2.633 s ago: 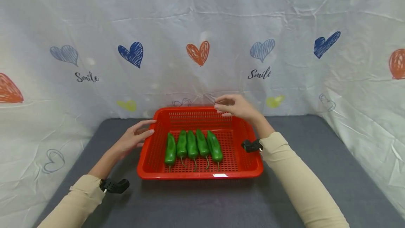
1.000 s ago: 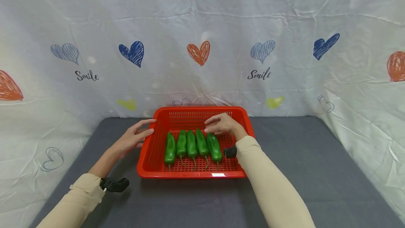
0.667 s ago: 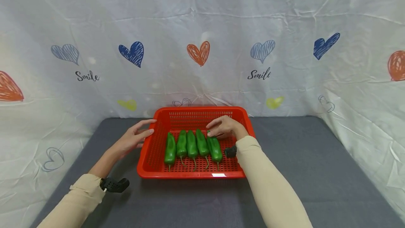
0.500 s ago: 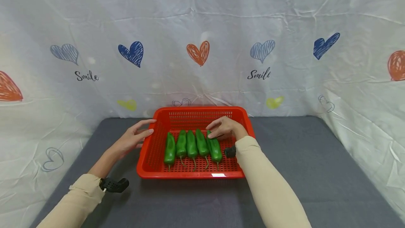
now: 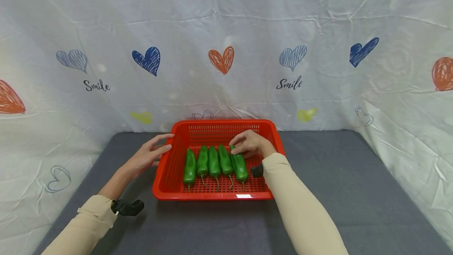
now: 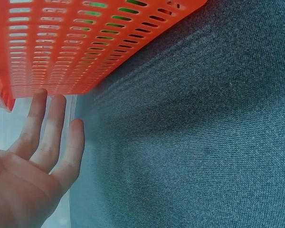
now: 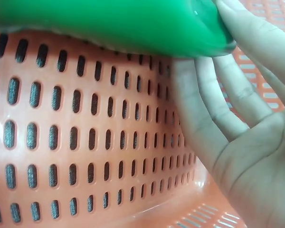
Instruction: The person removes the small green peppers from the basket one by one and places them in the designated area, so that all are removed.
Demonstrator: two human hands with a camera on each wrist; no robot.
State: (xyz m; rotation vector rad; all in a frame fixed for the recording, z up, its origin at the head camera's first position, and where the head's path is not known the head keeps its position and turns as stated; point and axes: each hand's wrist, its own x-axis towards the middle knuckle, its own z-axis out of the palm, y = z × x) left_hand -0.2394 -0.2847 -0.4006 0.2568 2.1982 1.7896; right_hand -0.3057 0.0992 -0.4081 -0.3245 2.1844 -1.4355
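Observation:
In the head view, a red plastic basket (image 5: 198,196) holds several long green chili peppers (image 5: 214,164) lying side by side, stems toward the near edge. My right hand (image 5: 252,144) reaches into it and pinches the far tip of the rightmost chili pepper (image 5: 241,169). The right wrist view shows the thumb above that pepper's end (image 7: 133,23) and fingers beneath, with the slotted basket floor below. My left hand (image 5: 148,156) is at the basket's left rim, fingers extended. From the left wrist, its fingertips (image 6: 58,102) reach the outer slotted wall (image 6: 92,38).
The basket stands on a dark grey cloth-covered table (image 5: 336,176). Behind and to the sides hangs a white curtain (image 5: 247,23) printed with hearts and the word Smile. Cloth stretches left and right of the basket.
My right hand has come from above the basket's far right rim down into it, and its thumb and fingers have closed on the rightmost pepper's tip. The left hand has stayed in place.

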